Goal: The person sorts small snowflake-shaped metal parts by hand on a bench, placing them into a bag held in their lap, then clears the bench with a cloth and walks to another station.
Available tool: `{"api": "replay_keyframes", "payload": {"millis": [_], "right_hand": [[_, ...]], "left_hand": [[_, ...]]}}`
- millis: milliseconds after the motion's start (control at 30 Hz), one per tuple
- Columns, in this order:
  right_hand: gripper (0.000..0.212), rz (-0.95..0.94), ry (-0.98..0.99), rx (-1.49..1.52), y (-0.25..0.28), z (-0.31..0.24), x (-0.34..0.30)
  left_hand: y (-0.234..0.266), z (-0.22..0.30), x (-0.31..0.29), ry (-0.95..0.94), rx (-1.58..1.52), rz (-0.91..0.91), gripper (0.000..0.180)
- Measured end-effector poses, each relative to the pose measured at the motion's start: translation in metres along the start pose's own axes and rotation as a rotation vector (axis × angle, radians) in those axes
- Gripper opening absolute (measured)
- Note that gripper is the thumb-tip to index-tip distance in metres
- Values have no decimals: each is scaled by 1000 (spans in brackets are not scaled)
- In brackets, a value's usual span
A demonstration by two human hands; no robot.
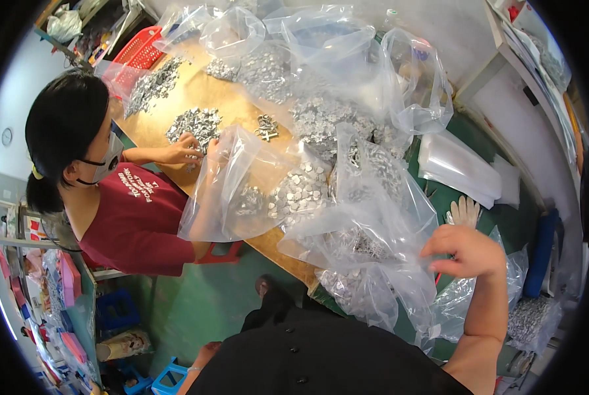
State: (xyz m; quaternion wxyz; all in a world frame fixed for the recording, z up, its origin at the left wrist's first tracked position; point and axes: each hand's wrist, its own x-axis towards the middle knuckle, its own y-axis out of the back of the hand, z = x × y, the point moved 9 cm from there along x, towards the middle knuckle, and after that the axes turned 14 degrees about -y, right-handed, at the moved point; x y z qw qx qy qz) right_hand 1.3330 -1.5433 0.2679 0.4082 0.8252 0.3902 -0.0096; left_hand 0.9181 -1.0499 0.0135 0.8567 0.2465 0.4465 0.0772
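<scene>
My right hand (464,251) is at the right side of the table, beside the edge of a clear plastic bag (400,230) with small silver metal pieces in it. Its fingers are loosely bent, with a gap between them, and nothing shows in them. A small red thing, too small to name, lies just below the fingertips. Low at the left, next to my dark clothing, is my left hand (207,354); its fingers are mostly hidden. More clear bags of silver pieces (304,191) lie in front of me. A pale glove (464,212) rests beyond my right hand.
At the left sits a co-worker (133,217) in a red shirt and mask, one hand at a pile of silver pieces (196,126). A red basket (138,49) stands at the far left. Flat clear bags (462,170) lie at the right. Blue stools (170,376) stand on the floor.
</scene>
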Motion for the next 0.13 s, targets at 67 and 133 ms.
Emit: {"api": "replay_keyframes", "payload": {"millis": [67, 133], "right_hand": [[17, 4, 36, 196, 37, -6, 11], [47, 165, -153, 452, 78, 22, 40]], "left_hand": [[-6, 0, 1, -21, -64, -8, 30], [-2, 10, 14, -84, 20, -94, 43]]}}
